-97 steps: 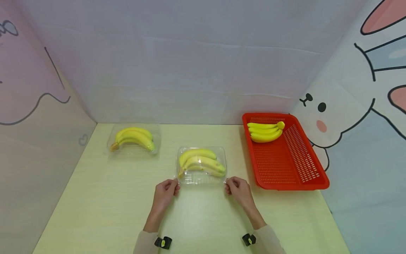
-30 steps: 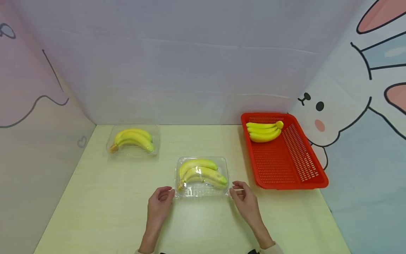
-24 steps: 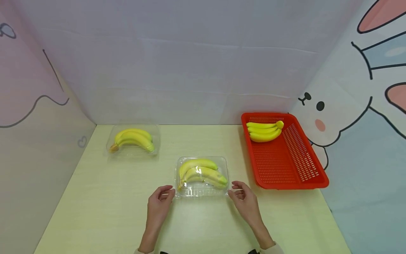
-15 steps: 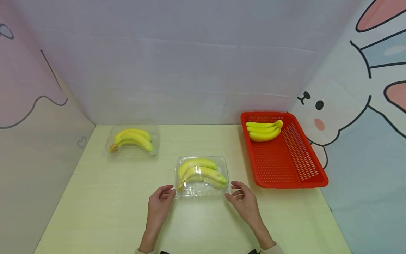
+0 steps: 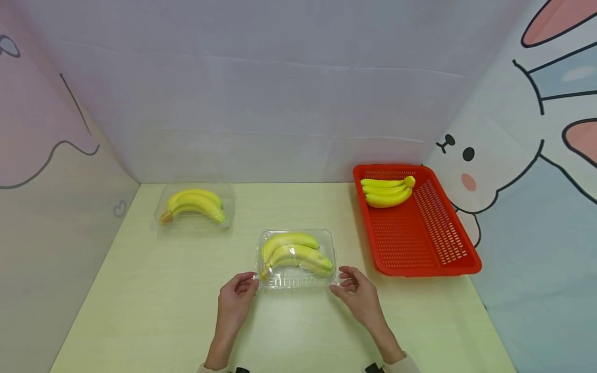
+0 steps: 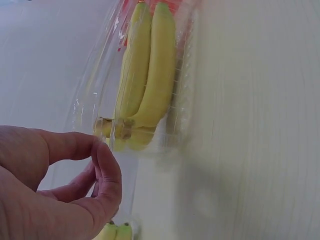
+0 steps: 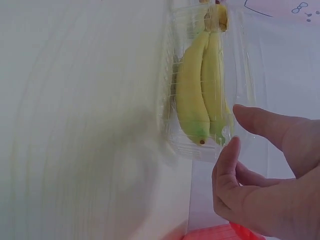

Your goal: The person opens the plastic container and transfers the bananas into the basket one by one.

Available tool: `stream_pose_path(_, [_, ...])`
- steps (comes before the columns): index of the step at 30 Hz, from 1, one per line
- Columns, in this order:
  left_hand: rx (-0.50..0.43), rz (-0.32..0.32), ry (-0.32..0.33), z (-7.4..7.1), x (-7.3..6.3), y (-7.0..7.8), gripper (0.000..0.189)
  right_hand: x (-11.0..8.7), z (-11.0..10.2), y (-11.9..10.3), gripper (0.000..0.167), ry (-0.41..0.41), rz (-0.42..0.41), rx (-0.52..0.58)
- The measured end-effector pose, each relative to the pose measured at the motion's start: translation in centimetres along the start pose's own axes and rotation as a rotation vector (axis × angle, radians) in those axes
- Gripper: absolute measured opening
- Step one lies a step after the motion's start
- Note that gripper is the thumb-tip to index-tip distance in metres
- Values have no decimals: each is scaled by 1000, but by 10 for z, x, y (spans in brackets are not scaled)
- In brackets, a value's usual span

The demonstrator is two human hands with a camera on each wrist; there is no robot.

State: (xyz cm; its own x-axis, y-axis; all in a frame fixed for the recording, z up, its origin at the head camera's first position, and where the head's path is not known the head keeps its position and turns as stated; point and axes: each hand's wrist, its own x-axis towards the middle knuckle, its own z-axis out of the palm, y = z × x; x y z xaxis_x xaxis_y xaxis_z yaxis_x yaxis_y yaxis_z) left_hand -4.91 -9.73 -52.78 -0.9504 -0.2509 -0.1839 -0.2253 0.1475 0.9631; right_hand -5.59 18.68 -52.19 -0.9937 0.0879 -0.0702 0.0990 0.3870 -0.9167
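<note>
A clear plastic clamshell box with yellow bananas inside lies mid-table, its lid lying over the fruit. My left hand is at its near left corner; in the left wrist view the thumb and index fingertips meet there, pinching the edge. At the near right corner is my right hand. Its thumb and index finger are spread apart around that corner in the right wrist view, with the box edge in the gap between the fingertips.
Another clear box holding bananas stands at the back left. A red plastic basket is at the right, with a bunch of bananas in its far left corner. Fabric screens enclose the table's back and sides.
Since the earliest frame the box has come nearer to me, and both hands' fingers spread from their pinches. Lately the right thumb has shifted left; the left fingers have drawn together at their corner.
</note>
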Motion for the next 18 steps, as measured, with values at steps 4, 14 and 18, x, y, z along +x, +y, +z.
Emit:
stream_pose_path(4, [-14, -1, -3, 0, 0, -1, 21, 1, 0, 1, 45, -6, 31, 21])
stream_pose_path(14, [-4, 4, 1, 0, 1, 0, 19, 4, -3, 0, 44, -34, 85, 57])
stream_pose_path(18, [-6, 4, 1, 0, 1, -1, 19, 6, -5, 0, 43, -49, 93, 60])
